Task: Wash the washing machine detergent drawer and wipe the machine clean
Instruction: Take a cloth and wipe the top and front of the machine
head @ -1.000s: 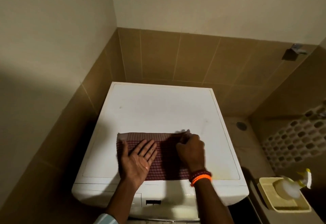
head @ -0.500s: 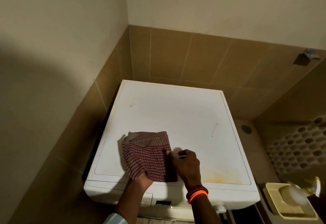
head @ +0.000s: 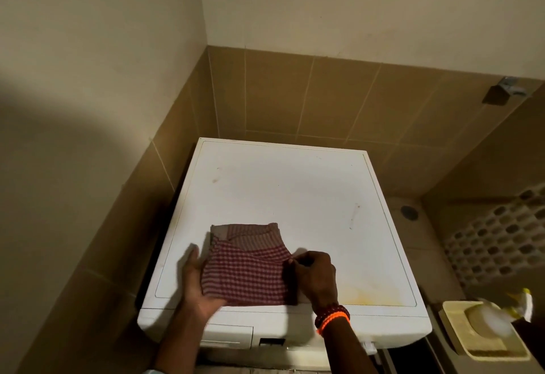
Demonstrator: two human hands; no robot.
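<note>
A white washing machine [head: 283, 188] stands in a tiled corner, its flat top marked with smudges and a yellow stain near the front right. A red-and-white checked cloth [head: 247, 267] lies folded on the front of the top. My left hand [head: 197, 288] cups the cloth's left and lower edge, palm partly under it. My right hand [head: 315, 276] pinches the cloth's right edge between fingers and thumb. The detergent drawer front [head: 227, 335] shows closed on the machine's front, below my left wrist.
A cream tray [head: 460, 341] holding a white spray bottle [head: 495, 317] with a yellow nozzle sits at the lower right. Brown tiled walls close in behind and to the left. A metal bracket [head: 511, 86] sticks out of the right wall.
The cloth, spread flat a second ago, has been folded in half leftward. My left hand has come out from under it to its left edge; my right hand stays on its right edge.
</note>
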